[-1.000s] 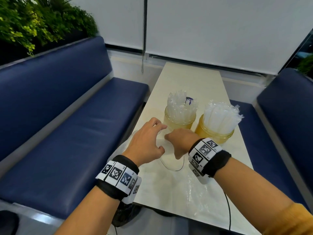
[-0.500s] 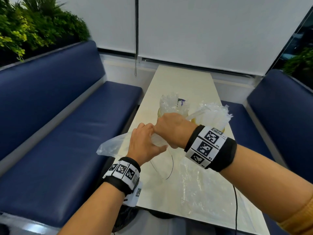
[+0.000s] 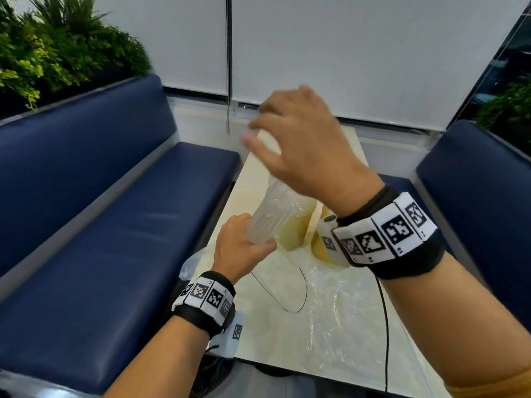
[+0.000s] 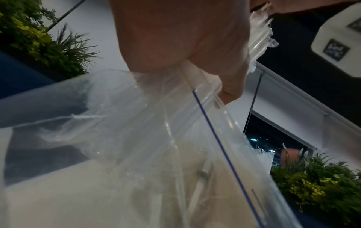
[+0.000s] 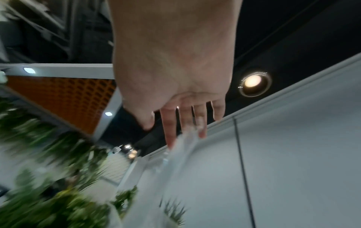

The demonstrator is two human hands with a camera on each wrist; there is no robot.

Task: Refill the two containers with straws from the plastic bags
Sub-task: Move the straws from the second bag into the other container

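Straws (image 3: 265, 219) in their limp, slippery bag (image 4: 136, 138) look light (likely to slide), gripped low by the left hand (image 3: 238, 251) and steadied above by the right hand's (image 3: 304, 145) spread fingers, over 2 containers (image 3: 296, 228).

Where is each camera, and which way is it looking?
Head: on the person's head, looking forward and down at the table; both hands and forearms show.
Left wrist: on the left wrist, looking along the left hand at the bag it grips.
Right wrist: on the right wrist, looking up past the right hand at the ceiling.
Shared: head and left wrist both show the bag.
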